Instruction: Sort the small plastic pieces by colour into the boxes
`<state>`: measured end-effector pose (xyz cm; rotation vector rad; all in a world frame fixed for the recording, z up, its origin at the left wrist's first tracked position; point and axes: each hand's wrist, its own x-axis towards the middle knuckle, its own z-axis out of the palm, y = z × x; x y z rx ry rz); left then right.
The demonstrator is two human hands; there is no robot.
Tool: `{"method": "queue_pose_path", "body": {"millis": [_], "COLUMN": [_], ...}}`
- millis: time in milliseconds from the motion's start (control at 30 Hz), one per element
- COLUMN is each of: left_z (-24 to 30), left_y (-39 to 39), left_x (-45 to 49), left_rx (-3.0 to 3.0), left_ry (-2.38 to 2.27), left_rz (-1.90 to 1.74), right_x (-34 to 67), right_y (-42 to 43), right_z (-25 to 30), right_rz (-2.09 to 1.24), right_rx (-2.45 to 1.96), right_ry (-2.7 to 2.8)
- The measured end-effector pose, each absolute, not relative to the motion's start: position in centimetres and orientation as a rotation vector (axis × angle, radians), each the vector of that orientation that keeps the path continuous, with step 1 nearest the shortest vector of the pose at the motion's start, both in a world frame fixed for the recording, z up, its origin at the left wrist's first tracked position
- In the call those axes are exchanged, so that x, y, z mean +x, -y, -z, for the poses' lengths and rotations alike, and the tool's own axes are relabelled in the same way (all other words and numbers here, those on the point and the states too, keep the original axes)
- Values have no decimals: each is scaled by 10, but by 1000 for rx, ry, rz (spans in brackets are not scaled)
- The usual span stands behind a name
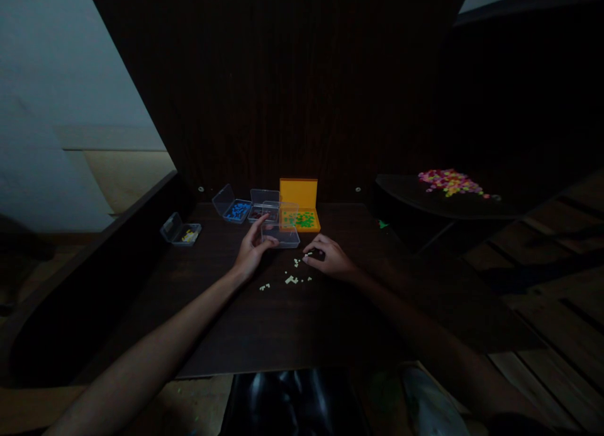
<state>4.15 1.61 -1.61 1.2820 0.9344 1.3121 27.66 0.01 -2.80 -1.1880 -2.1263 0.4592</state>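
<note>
My left hand (251, 248) grips the left side of a clear plastic box (287, 237), thumb at the near edge and fingers at the back. The box's lid stands up and I make out nothing inside it. My right hand (329, 257) is just right of the box, low over the table, its thumb and forefinger pinched at a small pale piece. Below the fingertips lie several small pale yellow pieces (291, 280), scattered on the dark wood. Their exact kind is too small to tell.
Behind stand a clear box of blue pieces (239, 211), a clear box of dark reddish pieces (255, 214) and an orange case (299, 192) with green pieces. A small clear box (178, 240) with yellow-white pieces is at left. Colourful bits (450, 182) heap on the right shelf (401, 187).
</note>
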Motion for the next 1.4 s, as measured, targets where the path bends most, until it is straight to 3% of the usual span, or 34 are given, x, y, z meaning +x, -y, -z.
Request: {"method": "queue_pose_path", "body": {"millis": [1400], "left_z": [15], "left_y": [-16], "left_x": [43], "left_rx": [1188], "left_ry": [-919], "left_rz": [-1324], "right_x": [286], "right_y": [0], "right_z": [13], "right_rz": [-646], "right_rx": [-1017], "right_ry": [2326]}}
